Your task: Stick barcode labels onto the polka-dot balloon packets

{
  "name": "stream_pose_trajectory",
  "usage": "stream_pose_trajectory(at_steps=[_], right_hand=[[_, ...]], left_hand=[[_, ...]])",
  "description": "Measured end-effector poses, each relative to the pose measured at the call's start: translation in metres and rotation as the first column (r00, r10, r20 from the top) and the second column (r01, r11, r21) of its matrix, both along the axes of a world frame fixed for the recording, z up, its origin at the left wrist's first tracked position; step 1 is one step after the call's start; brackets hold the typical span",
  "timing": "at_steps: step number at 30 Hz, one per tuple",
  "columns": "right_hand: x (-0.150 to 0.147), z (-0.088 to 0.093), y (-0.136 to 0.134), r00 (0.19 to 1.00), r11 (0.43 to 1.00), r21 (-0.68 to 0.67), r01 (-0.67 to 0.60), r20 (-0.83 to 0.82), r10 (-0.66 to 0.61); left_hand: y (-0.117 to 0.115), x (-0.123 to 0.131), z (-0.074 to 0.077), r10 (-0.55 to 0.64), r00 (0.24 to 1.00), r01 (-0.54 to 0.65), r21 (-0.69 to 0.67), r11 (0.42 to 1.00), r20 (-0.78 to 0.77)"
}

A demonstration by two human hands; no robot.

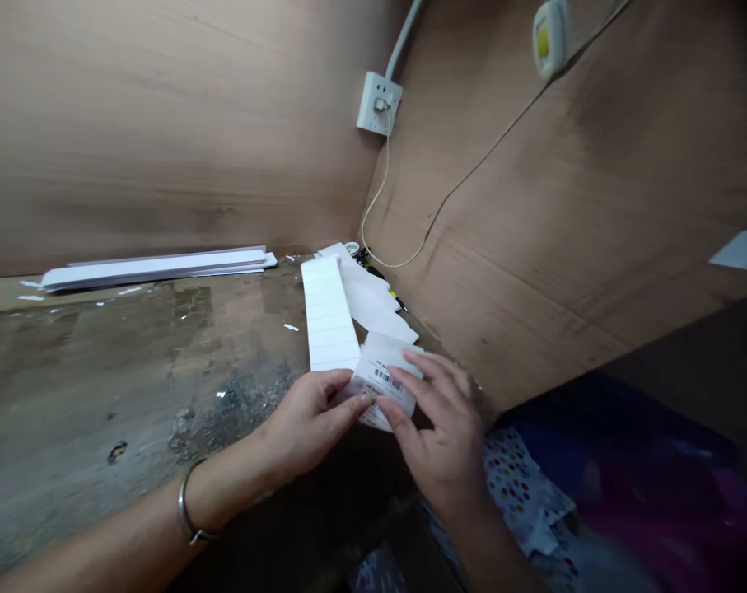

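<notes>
A strip of white barcode labels point(382, 362) curves between my two hands near the table's right end, its printed side up. My left hand point(311, 416) wears a metal bangle and pinches the strip's left edge between thumb and fingers. From the right, my right hand point(444, 424) grips the same strip, its thumb near the left thumb and its other fingers over the far edge. A long white paper strip point(329, 313) with crosswise lines lies just beyond the hands; whether it joins the labels is hidden.
Flat white strips point(156, 270) are stacked along the back wall. More white paper point(373, 305) and a pen point(399, 298) lie in the corner. A cable hangs from the wall socket point(379, 103), and a switch point(550, 39) hangs above. Dotted cloth or bags point(521, 486) sit below right.
</notes>
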State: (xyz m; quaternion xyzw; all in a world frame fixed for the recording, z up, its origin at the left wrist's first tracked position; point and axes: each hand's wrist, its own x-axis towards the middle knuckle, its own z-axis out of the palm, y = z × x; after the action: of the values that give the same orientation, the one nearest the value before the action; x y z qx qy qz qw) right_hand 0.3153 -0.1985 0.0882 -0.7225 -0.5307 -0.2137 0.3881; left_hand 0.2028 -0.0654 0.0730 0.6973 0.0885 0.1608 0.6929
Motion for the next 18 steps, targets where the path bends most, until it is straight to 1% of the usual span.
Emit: stream_pose_trajectory(at_steps=[1, 3, 6, 8, 11, 13, 14, 15, 17, 18], right_hand=[[-0.001, 0.001, 0.001, 0.997, 0.996, -0.044, -0.073, -0.013, 0.073], [-0.001, 0.0, 0.003, 0.983, 0.985, -0.071, -0.157, -0.109, 0.149], [-0.003, -0.003, 0.005, 0.948, 0.978, -0.053, -0.202, -0.262, 0.182], [-0.005, -0.005, 0.003, 0.928, 0.978, -0.039, -0.207, -0.323, 0.183], [-0.009, -0.006, 0.0, 0.933, 0.982, -0.03, -0.189, -0.318, 0.17], [-0.011, -0.008, -0.001, 0.942, 0.987, -0.009, -0.159, -0.301, 0.149], [-0.012, -0.01, 0.0, 0.937, 0.991, 0.012, -0.133, -0.324, 0.13], [-0.012, -0.012, 0.001, 0.917, 0.994, 0.028, -0.105, -0.384, 0.108], [-0.009, -0.018, 0.005, 0.826, 0.996, 0.074, -0.044, -0.558, 0.078], [-0.006, -0.021, 0.006, 0.788, 0.994, 0.107, 0.004, -0.612, 0.063]], left_hand=[[0.0, 0.0, 0.0, -0.006, 1.0, 0.006, 0.003, 1.0, 0.009], [-0.001, -0.001, -0.001, -0.031, 0.999, 0.031, 0.0, 1.0, 0.024], [0.0, -0.003, -0.001, -0.083, 0.996, 0.083, 0.0, 0.997, 0.037], [0.001, -0.005, -0.001, -0.103, 0.994, 0.102, 0.034, 0.994, 0.036], [0.001, -0.007, -0.001, -0.098, 0.995, 0.097, 0.097, 0.991, 0.014], [0.001, -0.008, -0.002, -0.084, 0.996, 0.084, 0.109, 0.99, -0.006], [0.001, -0.008, -0.003, -0.08, 0.997, 0.081, 0.102, 0.991, -0.017], [0.001, -0.007, -0.004, -0.08, 0.996, 0.082, 0.087, 0.993, -0.025], [0.002, -0.006, -0.005, -0.091, 0.995, 0.093, 0.046, 0.995, -0.038], [0.003, -0.005, -0.006, -0.096, 0.994, 0.098, 0.035, 0.995, -0.045]])
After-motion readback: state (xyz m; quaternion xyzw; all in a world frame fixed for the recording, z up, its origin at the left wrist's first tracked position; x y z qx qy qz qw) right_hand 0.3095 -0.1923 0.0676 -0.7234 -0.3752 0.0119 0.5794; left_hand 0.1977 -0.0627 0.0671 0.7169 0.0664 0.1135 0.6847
